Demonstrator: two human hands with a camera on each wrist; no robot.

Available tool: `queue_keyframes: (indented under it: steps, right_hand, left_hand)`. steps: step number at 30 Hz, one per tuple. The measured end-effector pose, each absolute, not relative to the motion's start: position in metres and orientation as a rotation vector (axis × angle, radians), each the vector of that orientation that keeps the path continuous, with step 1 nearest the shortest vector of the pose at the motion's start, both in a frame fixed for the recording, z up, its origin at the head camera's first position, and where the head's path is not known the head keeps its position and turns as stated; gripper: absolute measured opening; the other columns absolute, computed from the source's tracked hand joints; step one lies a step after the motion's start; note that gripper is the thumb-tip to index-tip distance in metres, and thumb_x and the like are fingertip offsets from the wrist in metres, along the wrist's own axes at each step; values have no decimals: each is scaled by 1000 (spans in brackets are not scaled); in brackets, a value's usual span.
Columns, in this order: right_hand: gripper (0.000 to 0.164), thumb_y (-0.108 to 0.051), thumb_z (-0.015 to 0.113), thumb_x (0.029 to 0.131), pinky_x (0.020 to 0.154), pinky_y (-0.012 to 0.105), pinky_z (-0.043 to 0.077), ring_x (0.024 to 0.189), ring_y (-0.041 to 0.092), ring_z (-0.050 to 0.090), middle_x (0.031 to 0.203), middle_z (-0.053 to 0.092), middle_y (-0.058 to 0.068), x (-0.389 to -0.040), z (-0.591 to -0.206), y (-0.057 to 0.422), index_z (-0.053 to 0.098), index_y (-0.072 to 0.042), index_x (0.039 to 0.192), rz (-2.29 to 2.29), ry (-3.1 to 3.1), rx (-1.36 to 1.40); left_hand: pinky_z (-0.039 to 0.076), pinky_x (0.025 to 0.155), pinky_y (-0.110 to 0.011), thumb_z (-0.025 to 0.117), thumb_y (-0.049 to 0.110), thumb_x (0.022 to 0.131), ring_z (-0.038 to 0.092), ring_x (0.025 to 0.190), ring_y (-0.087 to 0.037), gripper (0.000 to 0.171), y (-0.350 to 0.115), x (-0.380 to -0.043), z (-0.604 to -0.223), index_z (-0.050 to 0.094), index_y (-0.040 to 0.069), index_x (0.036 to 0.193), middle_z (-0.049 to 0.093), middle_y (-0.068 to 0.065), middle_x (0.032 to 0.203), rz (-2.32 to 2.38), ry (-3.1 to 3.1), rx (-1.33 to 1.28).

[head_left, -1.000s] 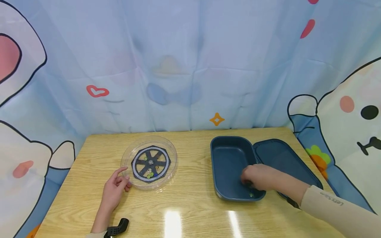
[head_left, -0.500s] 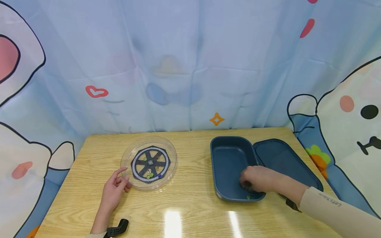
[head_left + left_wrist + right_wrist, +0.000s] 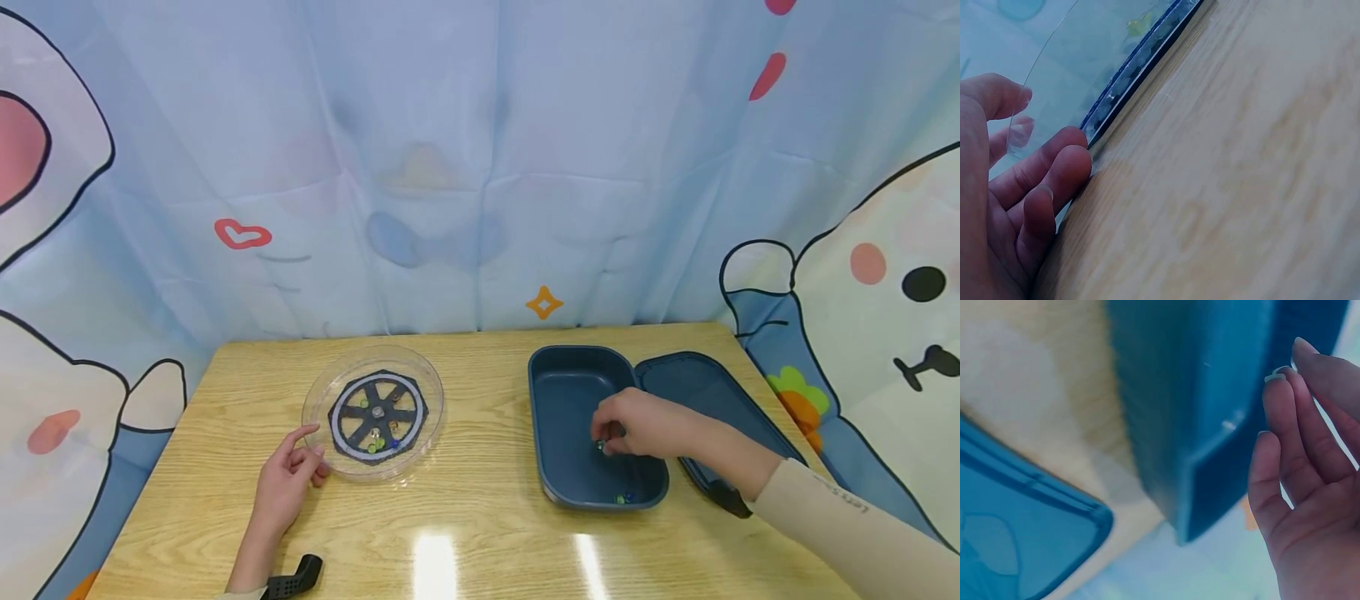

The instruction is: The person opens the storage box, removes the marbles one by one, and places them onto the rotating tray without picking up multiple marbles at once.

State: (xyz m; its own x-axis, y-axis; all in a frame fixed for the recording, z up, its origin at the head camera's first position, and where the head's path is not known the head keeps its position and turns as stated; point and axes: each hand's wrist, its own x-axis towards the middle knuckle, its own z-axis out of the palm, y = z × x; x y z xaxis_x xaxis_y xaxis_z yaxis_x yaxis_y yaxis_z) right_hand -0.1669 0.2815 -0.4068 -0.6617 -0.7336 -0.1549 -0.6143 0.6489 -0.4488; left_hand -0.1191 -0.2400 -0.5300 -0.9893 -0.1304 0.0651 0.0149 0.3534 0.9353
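Observation:
My left hand (image 3: 285, 483) rests at the near left edge of a round clear dish (image 3: 435, 392), relaxed fingertips touching its rim. In the dish, a dark wheel-shaped insert with spokes (image 3: 399, 414) has several small green, blue and amber marbles (image 3: 378, 444) among its spokes. My right hand (image 3: 645, 425) is over a deep dark blue box (image 3: 558, 392), pinching a small shiny marble (image 3: 600, 447) between thumb and fingertips. A few green and blue marbles (image 3: 622, 498) lie in the box's near right corner. In the right wrist view, the fingers (image 3: 1282, 406) bend beside the box wall.
A dark blue lid (image 3: 693, 383) lies right of the box, partly under my right forearm. The wooden table (image 3: 480, 467) runs between dish and box. A printed light blue curtain (image 3: 420, 167) hangs behind the table. Black wrist cameras sit on both wrists.
My right hand has lifted from the box's near right corner and moved back and slightly left, a marble now showing at its fingertips. The left hand has stayed at the dish.

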Motion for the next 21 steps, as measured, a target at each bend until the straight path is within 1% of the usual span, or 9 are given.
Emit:
queue_keyframes:
  steps: [4, 8, 13, 17, 21]
  right_hand:
    - [15, -8, 77, 86, 68, 25, 53, 79, 1, 59, 93, 66, -10, -174, -395, 272, 73, -14, 99, -578, 2583, -1106]
    - [15, -10, 77, 88, 70, 27, 54, 80, 2, 61, 95, 67, -8, -182, -389, 258, 73, -16, 101, -628, 2613, -1146]
    - [14, -14, 76, 90, 71, 27, 53, 81, 3, 61, 95, 66, -11, -194, -389, 238, 74, -14, 103, -685, 2640, -1173]
    - [13, -14, 73, 92, 71, 27, 53, 81, 4, 61, 95, 66, -10, -203, -388, 216, 74, -14, 105, -731, 2633, -1167]
    - [13, -14, 71, 93, 72, 27, 53, 83, 6, 61, 96, 67, -9, -211, -387, 188, 74, -16, 106, -776, 2622, -1133]
  left_hand:
    - [53, 62, -26, 60, 14, 101, 64, 61, -18, 36, -240, -118, -529, 55, 10, 136, 67, -11, 76, -1713, -2478, 116]
    - [54, 62, -27, 61, 14, 101, 64, 61, -18, 36, -239, -119, -528, 56, 10, 136, 67, -10, 76, -1724, -2471, 116]
    - [53, 62, -27, 61, 15, 101, 64, 61, -18, 36, -239, -118, -527, 55, 9, 136, 68, -11, 77, -1742, -2468, 98]
    - [53, 62, -27, 60, 15, 101, 64, 61, -19, 37, -239, -118, -527, 54, 7, 137, 68, -12, 77, -1747, -2470, 81]
    - [53, 62, -27, 61, 15, 101, 64, 61, -18, 36, -240, -119, -528, 55, 9, 136, 68, -11, 77, -1747, -2465, 98]
